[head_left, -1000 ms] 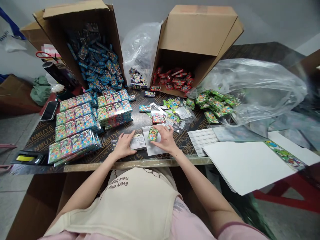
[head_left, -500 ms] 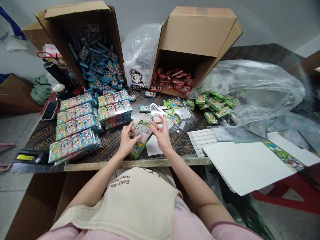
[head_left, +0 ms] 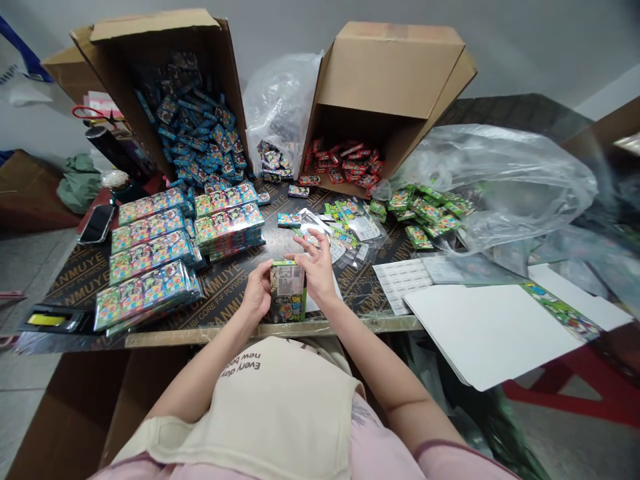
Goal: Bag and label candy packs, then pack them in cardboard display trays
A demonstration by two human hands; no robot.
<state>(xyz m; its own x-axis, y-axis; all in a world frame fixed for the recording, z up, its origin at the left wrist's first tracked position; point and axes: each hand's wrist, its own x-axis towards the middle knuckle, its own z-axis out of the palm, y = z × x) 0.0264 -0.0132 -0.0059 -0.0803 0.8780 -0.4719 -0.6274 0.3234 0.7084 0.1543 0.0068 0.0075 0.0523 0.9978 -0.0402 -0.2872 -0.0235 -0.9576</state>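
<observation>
Green-edged packet (head_left: 289, 300) has turned straighter; left hand (head_left: 258, 291) pinches its edge; right hand (head_left: 319, 272) spreads open alongside.

Packet (head_left: 289, 308): green edges, dark lower part, multicolour print. Wrapped packs (head_left: 145, 291): repeating green, red, dark and blue panels, round multicolour motifs. Loose boxes: blue ones (head_left: 203, 139), red ones (head_left: 354, 165), green ones (head_left: 430, 210), all with busy multicolour print. Tabletop (head_left: 215, 288): black, repeated gold lettering. Cartons (head_left: 387, 77): plain brown. Label sheet (head_left: 404, 283): white, rows of small dark print. Large sheets (head_left: 480, 330): plain white. Printed strip (head_left: 560, 310): green, blue, multicolour pattern. Apron (head_left: 285, 407): cream, dark lettering. Sleeve (head_left: 440, 460): pink, darker pink trim. Scissor handles (head_left: 85, 112): red. Stool (head_left: 555, 402): red.
</observation>
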